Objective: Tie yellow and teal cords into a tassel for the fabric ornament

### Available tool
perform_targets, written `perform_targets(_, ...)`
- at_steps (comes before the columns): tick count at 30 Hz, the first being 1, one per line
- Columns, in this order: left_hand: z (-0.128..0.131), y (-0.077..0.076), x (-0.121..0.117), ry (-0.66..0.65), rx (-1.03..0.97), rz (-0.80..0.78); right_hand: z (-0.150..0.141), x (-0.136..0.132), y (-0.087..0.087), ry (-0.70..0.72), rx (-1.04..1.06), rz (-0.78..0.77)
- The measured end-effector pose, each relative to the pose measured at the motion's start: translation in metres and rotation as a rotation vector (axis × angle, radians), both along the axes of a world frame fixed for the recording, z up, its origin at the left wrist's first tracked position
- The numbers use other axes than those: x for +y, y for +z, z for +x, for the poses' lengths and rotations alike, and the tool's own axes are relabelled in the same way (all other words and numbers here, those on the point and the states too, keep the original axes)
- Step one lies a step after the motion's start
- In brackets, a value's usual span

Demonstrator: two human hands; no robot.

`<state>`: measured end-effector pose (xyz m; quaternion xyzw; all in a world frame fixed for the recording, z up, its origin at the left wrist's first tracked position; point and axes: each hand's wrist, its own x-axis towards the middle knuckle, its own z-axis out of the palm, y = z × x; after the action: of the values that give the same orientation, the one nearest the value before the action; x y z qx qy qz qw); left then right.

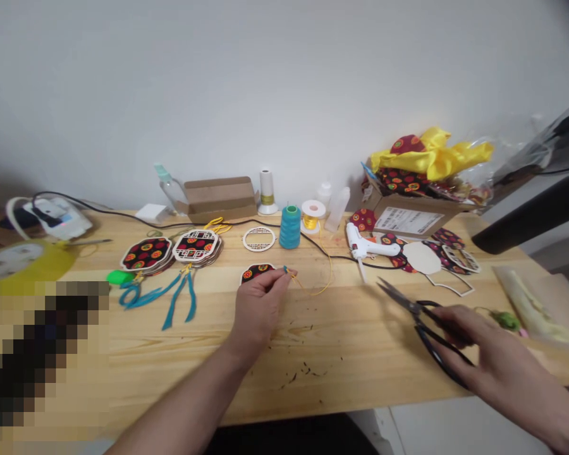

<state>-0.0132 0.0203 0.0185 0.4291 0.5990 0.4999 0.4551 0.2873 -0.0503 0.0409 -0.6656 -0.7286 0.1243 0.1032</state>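
My left hand [260,303] is closed in a pinch on a thin yellow cord [330,273], with a bit of teal at the fingertips. The cord loops right and up to a white spool [313,207]. Partly covered by that hand, a dark patterned fabric piece [256,272] with a pale edge lies on the table. Black-handled scissors [415,308] are gripped in my right hand [497,363], blades slightly parted and pointing up-left, well apart from the cord. Behind the left hand stands a cone of teal thread [291,229], near an oval wooden frame [259,239].
Stacked fabric ornaments [196,245] with teal tassels [180,300] lie left. A white glue gun [372,243] rests right of centre, before a cardboard box [408,215] heaped with fabric. Dark scraps [306,370] dot the wooden table [208,379]. A black cable [114,215] runs along the back.
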Motion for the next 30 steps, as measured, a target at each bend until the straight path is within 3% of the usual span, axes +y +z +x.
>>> perform_targets(3,0.000,-0.002,-0.001,-0.018,0.102,0.119,-0.032,0.017,0.009,0.161,0.011,0.080)
perform_targets(7,0.000,-0.005,-0.003,-0.033,0.202,0.268,-0.066,0.039,0.021,0.290,-0.134,0.086)
perform_targets(14,0.000,-0.009,-0.005,-0.064,0.312,0.419,-0.095,0.055,0.035,0.465,-0.407,0.082)
perform_targets(22,0.000,-0.014,-0.004,-0.086,0.366,0.498,-0.105,0.064,0.043,0.466,-0.508,0.196)
perform_targets(30,0.000,-0.014,-0.007,-0.120,0.411,0.521,-0.109,0.064,0.048,0.507,-0.512,0.145)
